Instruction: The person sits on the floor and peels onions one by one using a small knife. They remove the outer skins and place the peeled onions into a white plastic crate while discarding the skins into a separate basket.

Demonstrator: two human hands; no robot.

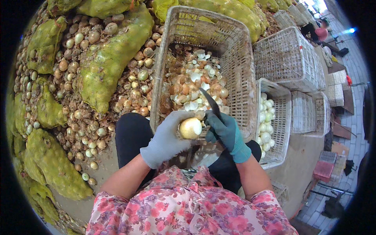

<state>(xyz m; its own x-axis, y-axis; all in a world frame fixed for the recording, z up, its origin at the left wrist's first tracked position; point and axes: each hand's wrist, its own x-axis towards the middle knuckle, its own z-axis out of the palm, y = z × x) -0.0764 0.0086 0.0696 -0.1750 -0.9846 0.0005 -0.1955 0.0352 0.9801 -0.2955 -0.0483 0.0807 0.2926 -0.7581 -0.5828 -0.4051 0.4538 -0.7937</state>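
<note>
My left hand [171, 136], in a pale grey knit glove, holds a yellow onion [190, 128] with a white cut patch on its right side. In a green glove, my right hand [224, 132] grips a knife [212, 101] whose dark curved blade points up and away from me. Both hands are close together at the near end of a large dirty plastic crate [253, 76]. Onion skins and white cut pieces [195, 85] lie inside that crate. Peeled white onions [265, 137] fill part of a smaller white crate [282, 117] at the right.
Loose unpeeled onions [85, 123] cover the floor at the left, among yellow-green mesh sacks of onions [114, 58]. More white plastic crates [289, 58] stand at the right. A person in a pink top [321, 33] sits in the far upper right.
</note>
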